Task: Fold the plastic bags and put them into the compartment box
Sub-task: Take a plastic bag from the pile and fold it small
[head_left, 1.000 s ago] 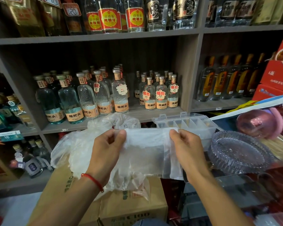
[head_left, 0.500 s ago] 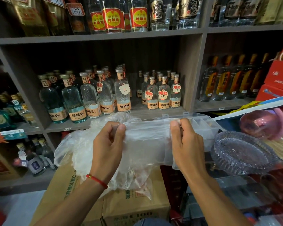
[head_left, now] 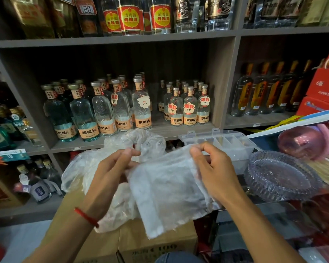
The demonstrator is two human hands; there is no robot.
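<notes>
A translucent plastic bag (head_left: 167, 188) hangs folded in front of me, slanting down to the lower middle. My right hand (head_left: 215, 173) pinches its upper right edge between thumb and fingers. My left hand (head_left: 110, 173) holds its left side, the fingers half hidden behind the plastic. A heap of crumpled clear bags (head_left: 103, 164) lies behind and left of my hands on a cardboard carton (head_left: 160, 242). The clear compartment box (head_left: 226, 143) stands open just beyond my right hand.
Wooden shelves (head_left: 122, 40) packed with liquor bottles (head_left: 141, 109) fill the background. A ribbed glass dish (head_left: 281, 177) sits right of my hand, with a pink globe (head_left: 302, 141) behind it. Red boxes (head_left: 325, 88) are stacked at far right.
The bag was stretched flat and level between both hands; now its left end has come in and down, so it hangs slanted. My hands moved closer together and slightly lower.
</notes>
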